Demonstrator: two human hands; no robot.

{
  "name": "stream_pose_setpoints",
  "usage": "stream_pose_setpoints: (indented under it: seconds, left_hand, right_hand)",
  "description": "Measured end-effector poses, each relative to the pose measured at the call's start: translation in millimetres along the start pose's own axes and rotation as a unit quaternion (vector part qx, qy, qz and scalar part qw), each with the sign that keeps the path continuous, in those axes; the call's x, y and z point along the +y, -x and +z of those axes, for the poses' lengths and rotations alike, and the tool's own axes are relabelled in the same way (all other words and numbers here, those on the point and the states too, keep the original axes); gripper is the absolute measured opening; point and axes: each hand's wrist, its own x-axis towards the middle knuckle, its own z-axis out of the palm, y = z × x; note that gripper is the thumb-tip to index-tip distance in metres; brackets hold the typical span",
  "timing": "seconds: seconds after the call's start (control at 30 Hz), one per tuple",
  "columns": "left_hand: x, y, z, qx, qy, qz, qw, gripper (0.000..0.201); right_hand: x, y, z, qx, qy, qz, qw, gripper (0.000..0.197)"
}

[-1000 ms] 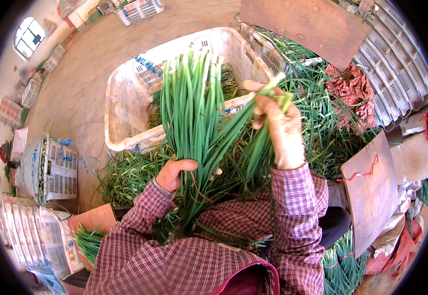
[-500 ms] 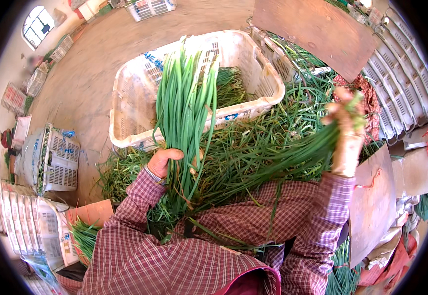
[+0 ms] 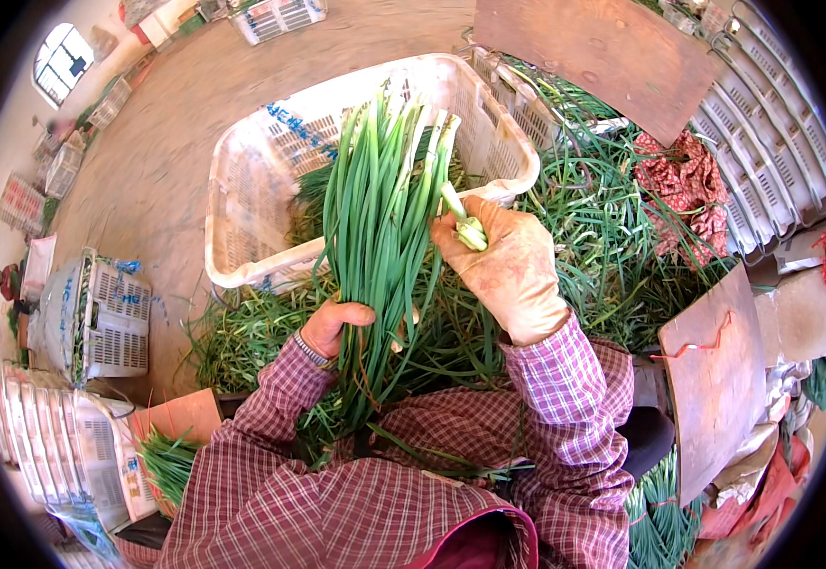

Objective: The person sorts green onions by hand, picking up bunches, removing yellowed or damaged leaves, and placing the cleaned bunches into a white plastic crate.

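My left hand (image 3: pixel 333 328) is closed around the middle of a thick bunch of chives (image 3: pixel 375 218), its pale stem ends pointing up and away over the crate. Its fingers are mostly hidden behind the leaves; the thumb lies across the front. Just right of the bunch, my right hand (image 3: pixel 508 270), in a stained tan glove, grips a few chive stalks (image 3: pixel 471 233) whose pale ends poke out above the fist. Their leaves run down behind the hand, partly hidden. In front of me stands a white plastic crate (image 3: pixel 242 204) with more greens inside.
Loose leaves and stalks (image 3: pixel 584 213) heap around the crate and my lap. A brown board (image 3: pixel 593 57) lies at the far right, near a red patterned cloth (image 3: pixel 683 190) and stacked white crates (image 3: pixel 764 142). Tied green bundles (image 3: pixel 659 503) lie at lower right, beside another board (image 3: pixel 716 379).
My right hand has swung left and down from the far right, bringing its stalks beside the bunch. My left hand still holds the bunch, slightly further right in view.
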Motion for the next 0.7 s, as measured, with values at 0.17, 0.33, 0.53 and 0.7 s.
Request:
stream_pose_setpoints:
  seconds: [0.17,0.33,0.53,0.7]
  left_hand:
    - [5.1,3.0,0.7,0.027,0.006,0.015,1.0,0.06]
    - [6.3,8.1,-19.4,0.026,0.025,0.01,0.999,0.059]
    - [2.3,-1.6,4.4,0.013,-0.027,0.024,0.999,0.061]
    - [-0.8,-7.7,21.9,-0.007,-0.036,0.012,0.999,0.064]
  right_hand:
    - [-6.9,21.9,-12.5,-0.205,-0.14,0.017,0.969,0.017]
    - [0.9,50.3,-19.1,-0.285,-0.171,-0.056,0.941,0.02]
    - [11.7,-10.8,-22.0,-0.032,-0.211,0.135,0.968,0.049]
    - [17.4,-26.3,-0.4,-0.075,-0.247,0.164,0.952,0.037]
